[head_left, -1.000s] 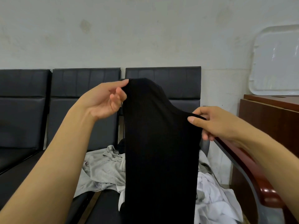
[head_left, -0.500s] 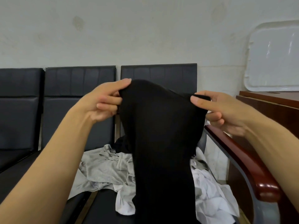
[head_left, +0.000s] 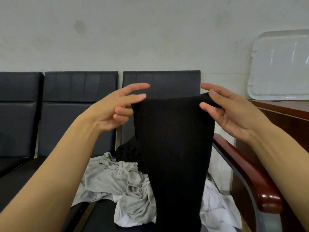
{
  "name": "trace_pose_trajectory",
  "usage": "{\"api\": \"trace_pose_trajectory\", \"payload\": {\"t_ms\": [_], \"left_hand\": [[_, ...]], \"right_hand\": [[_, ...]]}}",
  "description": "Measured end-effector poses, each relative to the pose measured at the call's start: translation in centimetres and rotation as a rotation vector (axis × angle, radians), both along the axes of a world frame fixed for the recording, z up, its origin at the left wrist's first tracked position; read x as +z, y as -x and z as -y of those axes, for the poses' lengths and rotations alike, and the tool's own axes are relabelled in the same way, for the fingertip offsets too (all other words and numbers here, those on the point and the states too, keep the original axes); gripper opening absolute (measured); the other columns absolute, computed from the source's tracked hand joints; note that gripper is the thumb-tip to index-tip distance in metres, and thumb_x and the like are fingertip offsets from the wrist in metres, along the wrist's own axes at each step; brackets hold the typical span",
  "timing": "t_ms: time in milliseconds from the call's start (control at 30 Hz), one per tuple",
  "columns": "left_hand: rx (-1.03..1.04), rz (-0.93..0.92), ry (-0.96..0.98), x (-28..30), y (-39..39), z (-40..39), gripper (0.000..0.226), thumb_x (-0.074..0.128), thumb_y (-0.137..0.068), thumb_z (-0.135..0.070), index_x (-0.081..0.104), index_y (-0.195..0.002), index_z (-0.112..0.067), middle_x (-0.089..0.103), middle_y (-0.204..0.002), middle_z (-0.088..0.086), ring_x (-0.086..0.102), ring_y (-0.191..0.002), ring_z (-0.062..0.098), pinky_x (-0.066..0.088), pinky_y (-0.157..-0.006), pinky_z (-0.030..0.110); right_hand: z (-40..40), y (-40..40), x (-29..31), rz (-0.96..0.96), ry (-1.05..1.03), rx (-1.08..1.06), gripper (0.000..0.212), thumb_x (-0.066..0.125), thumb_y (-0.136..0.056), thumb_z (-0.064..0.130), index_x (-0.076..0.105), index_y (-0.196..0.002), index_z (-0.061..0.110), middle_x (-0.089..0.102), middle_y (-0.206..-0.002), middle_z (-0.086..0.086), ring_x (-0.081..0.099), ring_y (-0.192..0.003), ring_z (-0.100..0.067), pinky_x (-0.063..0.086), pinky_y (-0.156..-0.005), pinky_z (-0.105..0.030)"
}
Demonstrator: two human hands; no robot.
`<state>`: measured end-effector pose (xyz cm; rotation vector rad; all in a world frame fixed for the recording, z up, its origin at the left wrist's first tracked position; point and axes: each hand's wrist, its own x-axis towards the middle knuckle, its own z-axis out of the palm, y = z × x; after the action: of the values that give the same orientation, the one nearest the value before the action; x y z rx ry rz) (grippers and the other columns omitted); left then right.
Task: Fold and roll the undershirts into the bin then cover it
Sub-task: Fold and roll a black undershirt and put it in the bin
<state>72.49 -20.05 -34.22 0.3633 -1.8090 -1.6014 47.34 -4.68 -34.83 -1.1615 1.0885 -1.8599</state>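
Black undershirt [head_left: 173,148] hangs in the air in front of the person, folded lengthwise into a long dark panel whose top edge runs level between the two hands and whose lower end drops out of view at the bottom. Left hand [head_left: 115,109] holds the top left corner: its thumb and the curled lower fingers [head_left: 122,113] pinch the cloth, while the index and middle fingers stick out straight above the edge. Right hand [head_left: 232,111] holds the top right corner the same way, thumb on the near side of the fabric and a finger behind it, the index finger raised clear above.

Below and behind the hanging shirt, a crumpled grey undershirt [head_left: 117,183] lies on the black seat [head_left: 100,215] of a row of padded chairs, with more black cloth [head_left: 128,151] bunched on top of it and a white garment [head_left: 219,208] heaped just beside it on the right. A red-brown wooden armrest [head_left: 247,173] curves down along the right of that seat. Farther right stands a brown wooden cabinet [head_left: 287,114], and a translucent white lid [head_left: 280,64] leans upright on it against the pale wall [head_left: 150,30].
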Motion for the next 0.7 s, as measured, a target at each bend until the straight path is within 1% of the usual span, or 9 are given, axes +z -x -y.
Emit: {"api": "trace_pose_trajectory", "payload": {"t_ms": [67, 133, 200, 233, 367, 433, 533, 633, 700], "left_hand": [[-0.006, -0.177, -0.178, 0.3, -0.1, 0.1, 0.052, 0.066, -0.088, -0.026, 0.062, -0.14, -0.029, 0.053, -0.066, -0.016, 0.033, -0.03, 0.001, 0.023, -0.029, 0.006], [0.017, -0.059, -0.097, 0.3, -0.3, 0.1, 0.047, 0.066, -0.087, -0.03, 0.064, -0.134, -0.033, 0.061, -0.082, -0.015, 0.031, -0.032, 0.001, 0.024, -0.029, 0.006], [0.009, 0.14, 0.097, -0.1, -0.1, -0.5, 0.044, 0.065, -0.09, -0.029, 0.062, -0.134, -0.034, 0.065, -0.076, -0.016, 0.028, -0.033, 0.0, 0.023, -0.03, 0.008], [-0.011, 0.132, 0.085, -0.2, 0.1, -0.6, 0.042, 0.064, -0.091, -0.027, 0.062, -0.132, -0.032, 0.063, -0.069, -0.014, 0.027, -0.032, 0.0, 0.023, -0.03, 0.008], [-0.053, -0.272, -0.264, 0.4, -0.1, -0.3, 0.035, 0.063, -0.094, -0.024, 0.065, -0.129, -0.027, 0.063, -0.073, -0.016, 0.037, -0.031, 0.003, 0.03, -0.029, 0.008], [0.044, -0.171, -0.139, 0.5, -0.2, -0.1, 0.035, 0.063, -0.093, -0.024, 0.067, -0.128, -0.026, 0.062, -0.063, -0.022, 0.035, -0.033, 0.002, 0.028, -0.03, 0.008], [0.215, 0.056, 0.126, 0.2, -0.4, 0.3, 0.028, 0.073, -0.083, -0.027, 0.077, -0.111, -0.024, 0.066, -0.073, -0.019, 0.033, -0.04, 0.002, 0.029, -0.036, 0.01], [0.346, 0.07, 0.223, 0.5, -1.2, 0.8, 0.022, 0.075, -0.086, -0.026, 0.081, -0.106, -0.02, 0.068, -0.081, -0.012, 0.036, -0.047, 0.003, 0.032, -0.04, 0.013], [0.367, 0.062, 0.288, 0.9, -1.9, 0.9, 0.024, 0.076, -0.084, -0.028, 0.082, -0.106, -0.02, 0.069, -0.081, -0.008, 0.038, -0.051, 0.005, 0.036, -0.043, 0.014]], "right_hand": [[-0.3, 0.1, 0.2, 0.053, 0.03, 0.023, 0.027, 0.052, -0.105, 0.011, 0.076, -0.113, 0.019, 0.072, -0.106, 0.005, 0.078, -0.09, -0.012, 0.06, -0.068, -0.015], [-0.8, 0.2, 0.5, 0.112, 0.069, 0.08, 0.037, 0.049, -0.105, 0.002, 0.082, -0.1, 0.017, 0.077, -0.09, 0.004, 0.077, -0.098, -0.016, 0.06, -0.071, -0.015], [-1.0, 0.2, 0.7, 0.085, 0.066, 0.107, 0.045, 0.045, -0.105, -0.002, 0.085, -0.093, 0.016, 0.076, -0.087, 0.003, 0.077, -0.102, -0.02, 0.061, -0.075, -0.018], [-1.0, 0.2, 0.6, 0.047, 0.047, 0.104, 0.045, 0.045, -0.105, -0.001, 0.084, -0.095, 0.016, 0.077, -0.088, 0.003, 0.077, -0.101, -0.02, 0.061, -0.072, -0.018], [-1.3, 0.7, 0.5, -0.307, -0.075, -0.078, 0.031, 0.052, -0.107, 0.012, 0.079, -0.112, 0.027, 0.075, -0.091, 0.009, 0.073, -0.064, -0.009, 0.053, -0.05, -0.014], [-1.5, 0.9, 0.6, -0.46, -0.086, -0.213, 0.023, 0.057, -0.105, 0.021, 0.078, -0.113, 0.028, 0.073, -0.093, 0.002, 0.068, -0.053, -0.01, 0.052, -0.049, -0.016], [-1.4, 0.7, 0.8, -0.427, -0.05, -0.286, 0.015, 0.063, -0.101, 0.027, 0.078, -0.105, 0.026, 0.073, -0.094, 0.003, 0.07, -0.055, -0.009, 0.053, -0.051, -0.013], [-1.3, 0.9, 0.7, -0.38, -0.061, -0.264, 0.016, 0.065, -0.099, 0.028, 0.077, -0.107, 0.023, 0.075, -0.102, 0.003, 0.075, -0.068, -0.009, 0.055, -0.057, -0.012], [-1.3, 1.1, 0.5, -0.339, -0.038, -0.161, 0.019, 0.066, -0.096, 0.021, 0.075, -0.112, 0.017, 0.078, -0.103, -0.004, 0.078, -0.086, -0.015, 0.058, -0.068, -0.014]]}}
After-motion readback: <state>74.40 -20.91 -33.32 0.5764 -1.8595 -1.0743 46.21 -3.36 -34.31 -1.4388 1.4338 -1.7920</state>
